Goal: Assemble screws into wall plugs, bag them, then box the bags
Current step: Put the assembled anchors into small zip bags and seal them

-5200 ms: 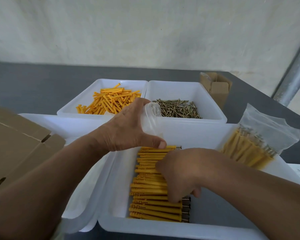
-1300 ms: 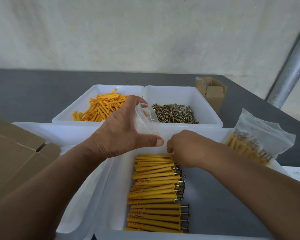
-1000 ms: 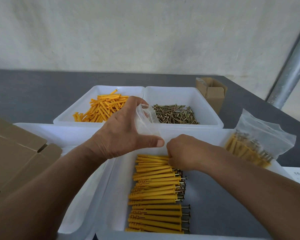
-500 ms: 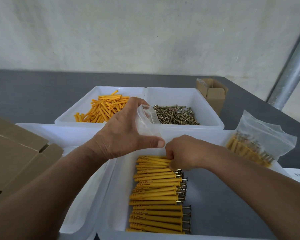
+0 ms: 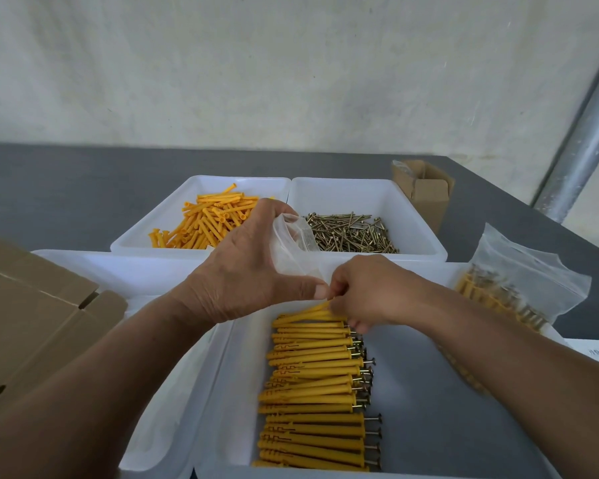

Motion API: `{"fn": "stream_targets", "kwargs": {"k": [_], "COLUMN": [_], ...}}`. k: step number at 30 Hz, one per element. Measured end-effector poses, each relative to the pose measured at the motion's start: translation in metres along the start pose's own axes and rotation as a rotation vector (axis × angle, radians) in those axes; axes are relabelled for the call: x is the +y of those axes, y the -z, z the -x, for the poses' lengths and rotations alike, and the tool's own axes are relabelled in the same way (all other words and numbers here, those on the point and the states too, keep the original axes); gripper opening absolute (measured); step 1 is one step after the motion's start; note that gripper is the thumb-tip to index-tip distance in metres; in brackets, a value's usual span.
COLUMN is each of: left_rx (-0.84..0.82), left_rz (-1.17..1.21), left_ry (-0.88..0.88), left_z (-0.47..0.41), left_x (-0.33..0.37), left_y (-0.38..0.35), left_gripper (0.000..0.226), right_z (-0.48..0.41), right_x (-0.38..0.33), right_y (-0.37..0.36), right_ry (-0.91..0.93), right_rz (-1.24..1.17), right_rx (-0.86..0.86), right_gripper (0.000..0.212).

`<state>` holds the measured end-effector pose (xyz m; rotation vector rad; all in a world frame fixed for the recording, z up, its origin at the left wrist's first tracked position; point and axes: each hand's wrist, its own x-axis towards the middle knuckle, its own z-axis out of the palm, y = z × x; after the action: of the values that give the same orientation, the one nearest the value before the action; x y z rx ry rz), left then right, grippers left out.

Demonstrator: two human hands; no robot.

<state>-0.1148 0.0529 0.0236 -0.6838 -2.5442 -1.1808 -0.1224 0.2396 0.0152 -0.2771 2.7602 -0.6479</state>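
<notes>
Grey table, white tray in front: my left hand grips a clear bag, my right hand pinches one plug at the far end of the row.

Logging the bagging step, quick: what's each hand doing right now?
Left hand: closed, gripping the clear bag.
Right hand: closed, pinching an assembled plug.
</notes>
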Motion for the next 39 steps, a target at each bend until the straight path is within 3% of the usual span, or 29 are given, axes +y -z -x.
{"fn": "stream_targets", "kwargs": {"k": [7,11,16,20,25,32,36,39], "left_rx": [-0.006,-0.004,0.001,0.000,0.002,0.012,0.014,0.011], "left_rz": [0.013,0.031,0.009,-0.012,-0.031,-0.029,-0.005,-0.009], "left_ry": [-0.002,0.028,0.056,0.065,0.065,0.032,0.015,-0.016], "left_z": [0.000,0.000,0.000,-0.001,0.000,0.000,0.001,0.001], "left_x": [-0.001,-0.001,0.000,-0.001,0.000,0.004,0.005,0.005], "left_y": [-0.001,0.000,0.001,0.001,0.001,-0.002,-0.003,-0.004], "left_gripper": [0.088,0.087,0.092,0.093,0.092,0.089,0.091,0.089], "right_z": [0.003,0.005,0.017,0.022,0.024,0.015,0.010,0.008], "right_x": [-0.004,-0.005,0.000,0.002,-0.002,-0.008,-0.010,-0.012], "right_y": [0.004,0.019,0.045,0.058,0.059,0.030,0.017,0.009], "right_ry": [0.077,0.101,0.071,0.150,0.198,0.216,0.287,0.282], "right_rz": [0.103,0.132,-0.110,-0.433,-0.686,-0.588,-0.539,-0.503], "right_rx": [0.093,0.311,0.617,0.744,0.692,0.485,0.349,0.268], "right_gripper": [0.014,0.013,0.013,0.015,0.008,0.016,0.003,0.009]}}
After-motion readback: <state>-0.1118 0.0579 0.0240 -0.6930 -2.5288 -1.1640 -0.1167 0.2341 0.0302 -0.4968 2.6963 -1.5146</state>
